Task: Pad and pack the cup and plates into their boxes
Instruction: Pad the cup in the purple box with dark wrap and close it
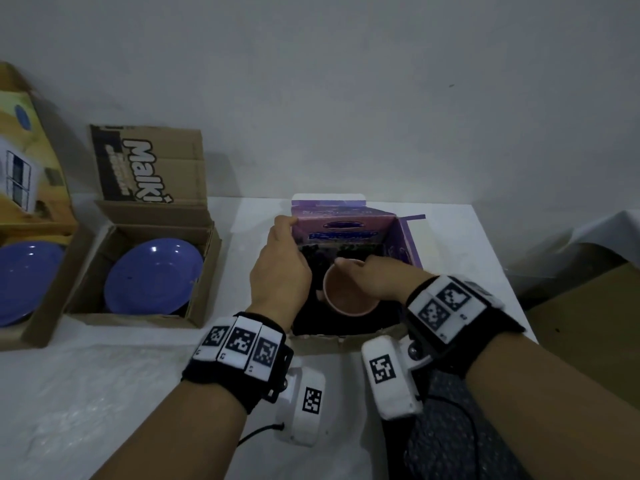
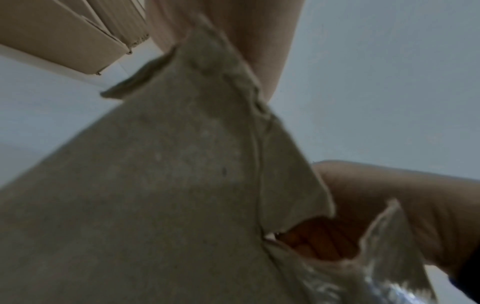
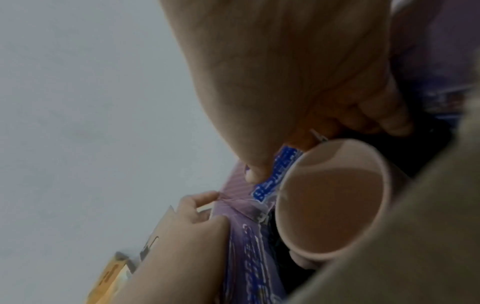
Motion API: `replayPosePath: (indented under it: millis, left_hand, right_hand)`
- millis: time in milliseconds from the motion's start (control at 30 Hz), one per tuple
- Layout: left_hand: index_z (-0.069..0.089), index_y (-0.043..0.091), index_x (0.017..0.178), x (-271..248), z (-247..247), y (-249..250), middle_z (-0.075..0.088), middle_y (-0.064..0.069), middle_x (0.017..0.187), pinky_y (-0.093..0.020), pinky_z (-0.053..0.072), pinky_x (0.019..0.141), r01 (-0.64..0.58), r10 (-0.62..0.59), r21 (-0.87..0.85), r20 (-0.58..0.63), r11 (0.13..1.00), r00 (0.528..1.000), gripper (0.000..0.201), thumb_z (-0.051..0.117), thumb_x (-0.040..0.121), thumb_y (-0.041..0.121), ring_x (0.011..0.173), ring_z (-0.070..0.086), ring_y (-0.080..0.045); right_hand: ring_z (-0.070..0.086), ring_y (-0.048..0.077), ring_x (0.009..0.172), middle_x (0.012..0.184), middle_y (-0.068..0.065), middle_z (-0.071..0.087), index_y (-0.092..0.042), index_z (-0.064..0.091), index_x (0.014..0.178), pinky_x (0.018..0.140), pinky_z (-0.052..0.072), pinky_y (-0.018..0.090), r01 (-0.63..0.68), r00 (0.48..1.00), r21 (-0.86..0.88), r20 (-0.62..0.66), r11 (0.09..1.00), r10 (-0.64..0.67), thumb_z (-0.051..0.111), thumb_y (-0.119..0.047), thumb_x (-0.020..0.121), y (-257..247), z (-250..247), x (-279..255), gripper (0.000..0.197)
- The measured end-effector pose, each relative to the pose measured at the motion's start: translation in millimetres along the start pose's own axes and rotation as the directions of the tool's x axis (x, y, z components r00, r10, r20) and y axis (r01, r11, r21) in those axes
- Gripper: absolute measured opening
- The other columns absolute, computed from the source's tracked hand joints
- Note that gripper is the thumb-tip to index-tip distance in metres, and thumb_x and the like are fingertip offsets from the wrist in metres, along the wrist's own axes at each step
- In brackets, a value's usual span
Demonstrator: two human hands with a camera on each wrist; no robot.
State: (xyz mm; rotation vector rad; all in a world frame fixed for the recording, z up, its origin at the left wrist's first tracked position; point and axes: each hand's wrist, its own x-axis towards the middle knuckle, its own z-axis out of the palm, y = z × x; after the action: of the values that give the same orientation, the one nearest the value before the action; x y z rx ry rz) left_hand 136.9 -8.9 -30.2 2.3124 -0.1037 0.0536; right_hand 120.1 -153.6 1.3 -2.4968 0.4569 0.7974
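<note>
**Cup going into the purple box**

The pink cup (image 1: 349,289) sits upright inside the open purple box (image 1: 403,244) on the bench (image 1: 104,393). It looks rigid, smooth and breakable, so holding it by the rim or handle seems safest. The right hand (image 1: 369,277) pinches the far rim; the left hand (image 1: 280,268) grips the box's left wall, steadying it. To the left, two open cardboard boxes (image 1: 145,271) each hold a blue plate (image 1: 152,275), lying flat.
</note>
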Motion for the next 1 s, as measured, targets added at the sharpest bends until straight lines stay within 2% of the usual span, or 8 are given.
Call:
replayPosePath:
  millis: [67, 167, 267, 433, 600, 700, 767, 1000]
  left_hand:
    - [0.038, 0.023, 0.122, 1, 1, 0, 0.059, -0.009, 0.110, -0.033, 0.034, 0.066, -0.008, 0.008, 0.001, -0.006, 1.000, 1.000, 0.033, 0.037, 0.092, 0.010, 0.088, 0.057, -0.032]
    - [0.038, 0.022, 0.121, 1, 0, 1, 0.059, -0.009, 0.110, -0.034, 0.035, 0.066, -0.014, 0.014, 0.023, -0.003, 1.000, 1.000, 0.034, 0.038, 0.090, 0.009, 0.088, 0.057, -0.032]
    - [0.038, 0.021, 0.120, 0, -3, -1, 0.058, -0.009, 0.110, -0.036, 0.037, 0.067, -0.048, 0.048, 0.048, 0.003, 0.998, 0.999, 0.034, 0.038, 0.089, 0.008, 0.090, 0.057, -0.033]
    - [0.036, 0.012, 0.132, 1, -2, -1, 0.053, -0.018, 0.126, -0.045, 0.040, 0.081, -0.097, 0.094, 0.173, 0.026, 0.980, 0.995, 0.044, 0.039, 0.089, 0.007, 0.107, 0.050, -0.038]
    - [0.007, 0.010, 0.150, -10, 4, 5, 0.015, -0.016, 0.156, -0.050, 0.032, 0.107, -0.056, 0.034, 0.165, 0.130, 0.985, 0.991, 0.069, 0.042, 0.090, 0.009, 0.136, 0.030, -0.037]
    - [0.002, 0.013, 0.151, -14, 7, 4, 0.019, -0.012, 0.155, -0.048, 0.035, 0.101, -0.009, -0.003, 0.102, 0.120, 0.995, 0.993, 0.072, 0.043, 0.092, 0.010, 0.129, 0.039, -0.039]
    - [0.012, 0.018, 0.150, -12, 5, 1, 0.031, -0.012, 0.150, -0.047, 0.038, 0.099, -0.012, 0.007, 0.047, 0.105, 0.999, 0.994, 0.068, 0.044, 0.090, 0.007, 0.122, 0.045, -0.039]
    - [0.028, 0.027, 0.141, -13, 6, -4, 0.045, -0.008, 0.137, -0.047, 0.042, 0.097, -0.056, 0.061, -0.050, 0.109, 0.997, 0.992, 0.063, 0.043, 0.085, 0.002, 0.115, 0.051, -0.034]
  right_hand:
    - [0.049, 0.033, 0.121, 0.137, 0.020, 0.046, -0.022, 0.027, 0.147, 0.097, 0.038, 0.033, 0.033, 0.999, 0.001, -0.006, 0.999, -0.033, 0.017, -0.044, 0.102, 2, -3, -2, 0.051]
    - [0.055, 0.031, 0.113, 0.131, 0.019, 0.053, -0.001, 0.024, 0.144, 0.085, 0.041, 0.031, -0.014, 1.000, -0.030, -0.005, 0.999, 0.014, 0.025, -0.056, 0.097, 9, 4, -1, 0.072]
    - [0.058, 0.027, 0.105, 0.120, 0.011, 0.061, -0.009, 0.050, 0.125, 0.079, 0.042, 0.029, 0.109, 0.984, -0.001, -0.139, 0.994, -0.108, 0.036, -0.054, 0.095, 15, 2, -13, 0.056]
    - [0.058, 0.018, 0.085, 0.090, -0.002, 0.063, -0.022, 0.059, 0.093, 0.073, 0.044, 0.027, 0.271, 0.819, 0.050, -0.536, 0.961, -0.203, 0.059, -0.038, 0.088, 48, -11, -71, 0.016]
    - [0.057, 0.025, 0.098, 0.105, 0.007, 0.061, -0.014, 0.053, 0.103, 0.076, 0.043, 0.030, -0.037, 0.950, -0.091, -0.313, 0.995, 0.007, 0.059, -0.048, 0.086, 101, 11, -102, 0.038]
    - [0.050, 0.026, 0.108, 0.125, 0.010, 0.045, -0.014, 0.037, 0.124, 0.086, 0.046, 0.035, -0.123, 0.989, -0.074, -0.092, 0.990, 0.116, 0.072, -0.060, 0.067, 119, 52, -102, 0.081]
    - [0.045, 0.030, 0.116, 0.130, 0.010, 0.035, -0.017, 0.028, 0.130, 0.090, 0.048, 0.043, -0.175, 0.980, -0.056, -0.102, 0.983, 0.169, 0.074, -0.061, 0.063, 125, 77, -101, 0.093]
    - [0.056, 0.027, 0.096, 0.108, 0.010, 0.057, -0.013, 0.048, 0.107, 0.078, 0.049, 0.034, -0.086, 0.960, 0.074, -0.259, 0.994, 0.102, 0.050, -0.018, 0.087, 138, 81, -103, 0.021]
